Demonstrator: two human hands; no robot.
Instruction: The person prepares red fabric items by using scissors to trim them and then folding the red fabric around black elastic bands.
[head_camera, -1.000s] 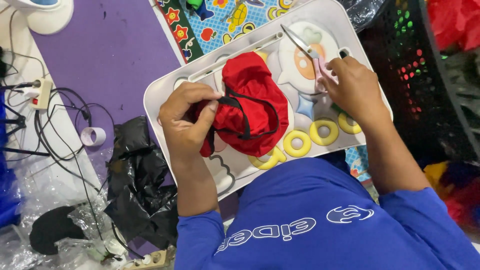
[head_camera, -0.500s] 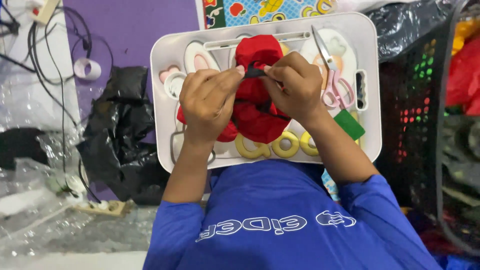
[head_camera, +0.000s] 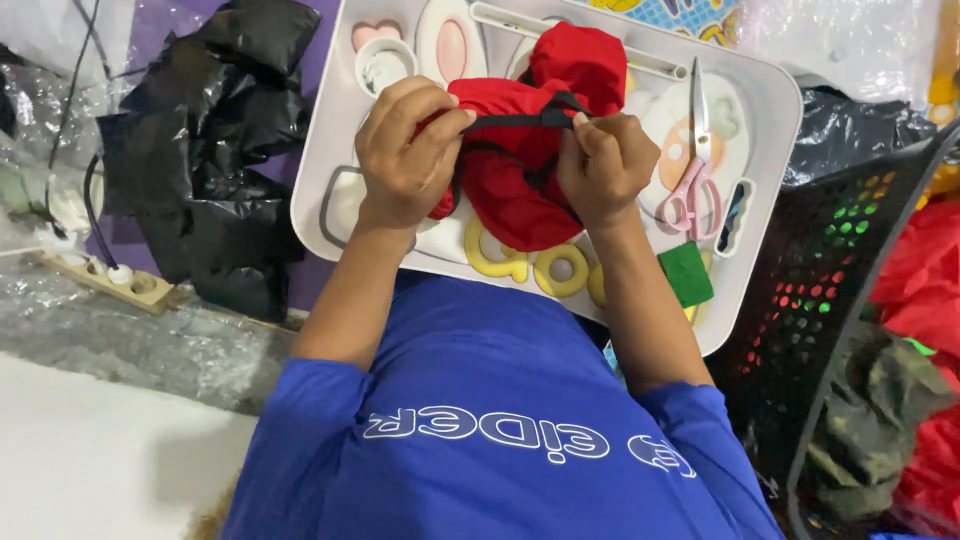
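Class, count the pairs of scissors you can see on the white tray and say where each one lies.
1. The pink-handled scissors lie on the right part of the tray, blades pointing away from the person, beside the red cloth. The cloth may hide others.

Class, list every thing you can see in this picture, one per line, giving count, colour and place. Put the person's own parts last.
red fabric piece: one, red, over the tray's middle
black strap: one, black, stretched between both hands
tray: one, white, across the lap
scissors: one, pink-handled, on the tray's right side
green block: one, green, tray's lower right edge
black plastic bag: one, black, left of the tray
basket: one, black, far right
power strip: one, beige, far left
left hand: pinching the strap
right hand: pinching the strap
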